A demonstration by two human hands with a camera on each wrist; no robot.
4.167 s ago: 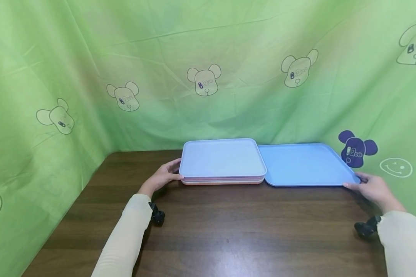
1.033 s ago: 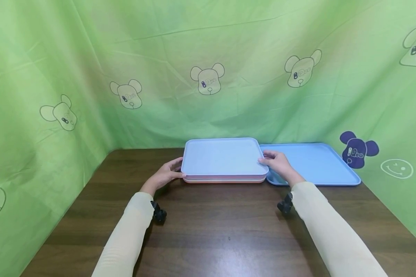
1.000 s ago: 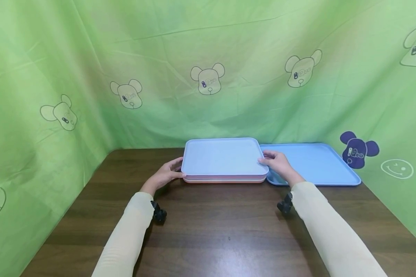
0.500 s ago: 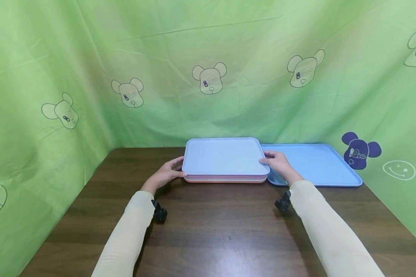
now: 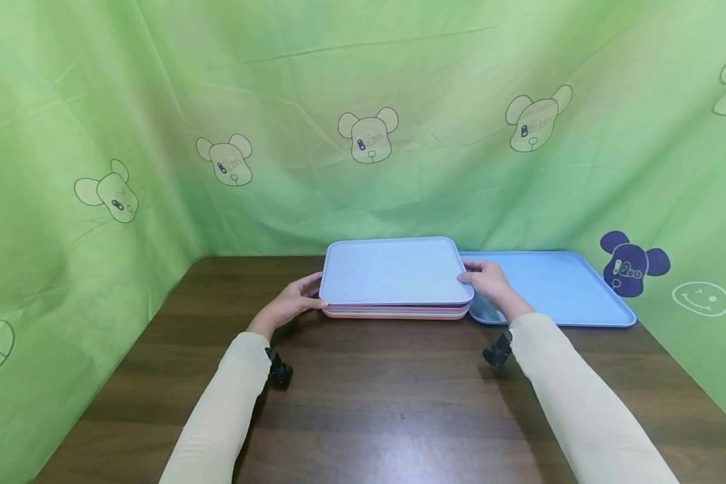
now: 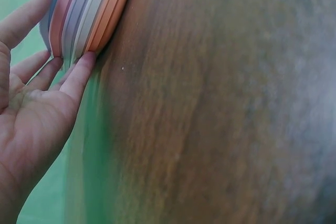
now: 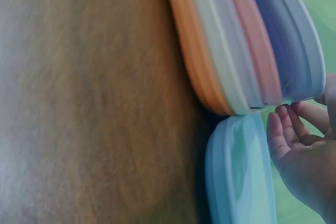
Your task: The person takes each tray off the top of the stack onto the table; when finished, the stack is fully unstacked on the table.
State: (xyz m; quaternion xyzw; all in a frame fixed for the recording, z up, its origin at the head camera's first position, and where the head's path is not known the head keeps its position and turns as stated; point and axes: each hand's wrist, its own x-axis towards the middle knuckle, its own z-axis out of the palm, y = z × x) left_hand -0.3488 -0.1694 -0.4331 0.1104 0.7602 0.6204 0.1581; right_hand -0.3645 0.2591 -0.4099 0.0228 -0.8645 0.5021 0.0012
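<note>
While hands [image 5: 287, 304] touch trays [image 5: 393, 272], right [image 5: 490, 282] apparently pinching

Two hands [image 5: 290, 306] [image 5: 490, 282]; five stacked trays [image 5: 396, 272]; one separate blue tray [image 5: 550, 289]; two wrist cameras [image 5: 280, 372] [image 5: 499, 349]; one table [image 5: 369, 403].

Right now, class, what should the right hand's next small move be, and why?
Probably to lift the top tray slightly higher: the right hand pinches its right edge, and the right wrist view shows a gap between that edge and the pink tray beneath.
</note>
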